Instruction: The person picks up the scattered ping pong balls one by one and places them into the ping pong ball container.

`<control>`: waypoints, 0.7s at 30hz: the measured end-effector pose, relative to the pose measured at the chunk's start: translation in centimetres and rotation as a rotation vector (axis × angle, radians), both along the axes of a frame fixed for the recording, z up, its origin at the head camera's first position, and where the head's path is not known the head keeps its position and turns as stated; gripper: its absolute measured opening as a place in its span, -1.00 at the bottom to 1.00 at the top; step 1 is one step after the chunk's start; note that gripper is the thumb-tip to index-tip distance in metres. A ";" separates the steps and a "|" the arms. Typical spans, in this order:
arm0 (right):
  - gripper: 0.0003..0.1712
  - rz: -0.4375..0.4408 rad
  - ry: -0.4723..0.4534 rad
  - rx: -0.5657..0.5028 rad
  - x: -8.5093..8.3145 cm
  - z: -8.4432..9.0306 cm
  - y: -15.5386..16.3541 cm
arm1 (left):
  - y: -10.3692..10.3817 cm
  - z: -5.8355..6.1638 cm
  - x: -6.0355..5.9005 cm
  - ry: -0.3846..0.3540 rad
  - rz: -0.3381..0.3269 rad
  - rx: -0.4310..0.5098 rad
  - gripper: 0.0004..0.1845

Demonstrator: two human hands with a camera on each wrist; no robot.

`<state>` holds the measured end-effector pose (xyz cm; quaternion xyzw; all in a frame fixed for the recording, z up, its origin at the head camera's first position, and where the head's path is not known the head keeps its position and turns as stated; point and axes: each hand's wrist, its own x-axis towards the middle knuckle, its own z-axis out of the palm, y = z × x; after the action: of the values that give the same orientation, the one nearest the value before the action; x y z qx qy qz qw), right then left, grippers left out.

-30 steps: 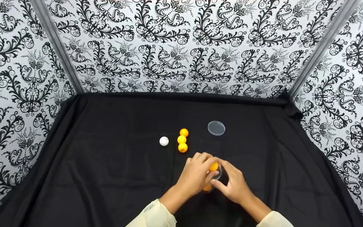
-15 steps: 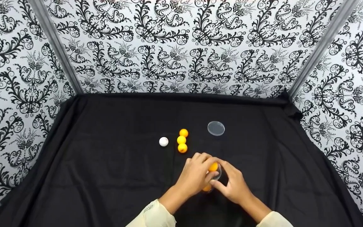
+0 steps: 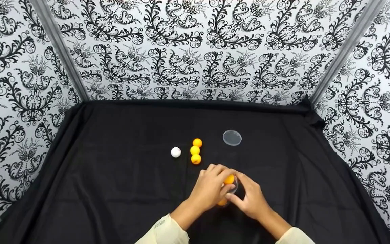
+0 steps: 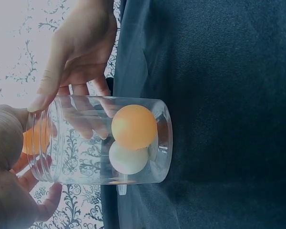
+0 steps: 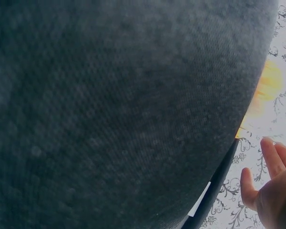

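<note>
Two hands grasp one clear plastic jar: left hand gripping its mouth, right hand clasping its side; orange ball inside.

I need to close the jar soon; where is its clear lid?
In the head view, the clear lid lies on the black cloth, beyond both hands, right of the three orange balls.

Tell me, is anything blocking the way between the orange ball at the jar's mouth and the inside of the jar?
Nothing visible blocks it. The left hand holds the orange ball right at the open mouth of the jar, which the right hand steadies. The lid lies apart on the cloth.
</note>
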<state>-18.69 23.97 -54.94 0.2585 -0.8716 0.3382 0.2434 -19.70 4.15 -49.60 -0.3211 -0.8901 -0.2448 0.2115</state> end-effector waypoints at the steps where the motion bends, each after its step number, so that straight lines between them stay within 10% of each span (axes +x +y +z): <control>1: -0.21 0.000 -0.004 0.002 0.0 0.0 0.0 | 0.0 0.0 0.0 -0.001 -0.001 0.000 -0.61; 21: -0.22 0.027 0.020 -0.006 -0.1 0.1 0.0 | 0.1 -0.1 -0.1 0.005 0.008 -0.025 -0.60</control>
<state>-18.80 24.00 -54.86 0.2727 -0.8645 0.3415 0.2484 -19.79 4.22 -49.68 -0.3208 -0.8938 -0.2317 0.2108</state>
